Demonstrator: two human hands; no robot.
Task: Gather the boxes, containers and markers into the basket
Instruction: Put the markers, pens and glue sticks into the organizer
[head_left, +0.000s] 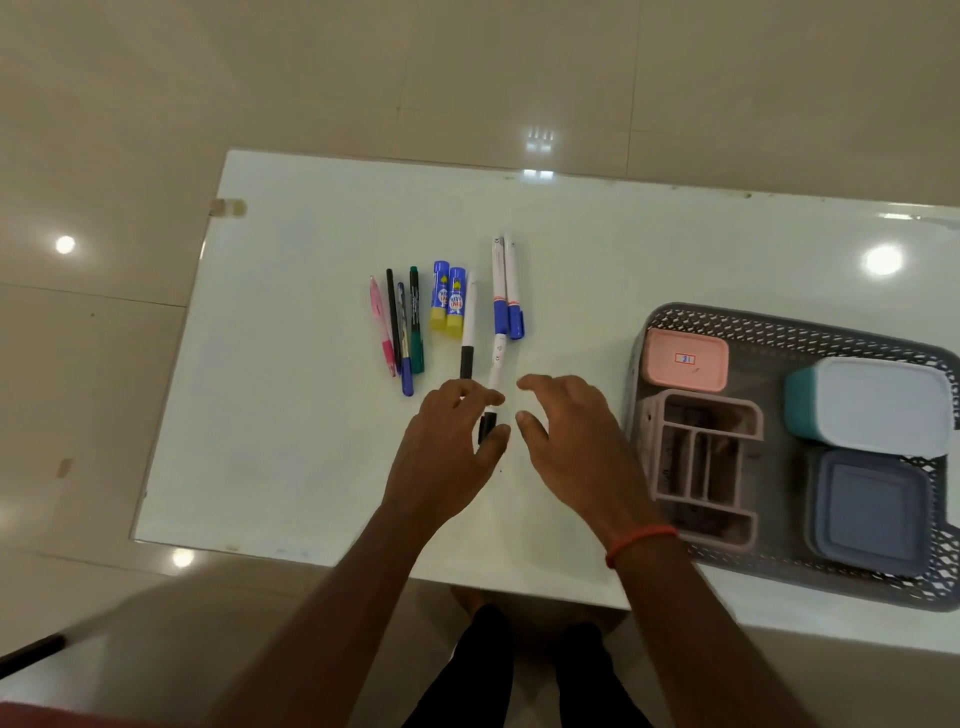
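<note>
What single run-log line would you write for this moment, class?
left hand: pinching nearest marker | right hand: open, beside it | basket: four containers inside | table: pens, glue sticks, markers remaining

Both arms reach forward, palms down: left hand (447, 441) loosely curled, right hand (576, 447) relaxed, spread.
</note>
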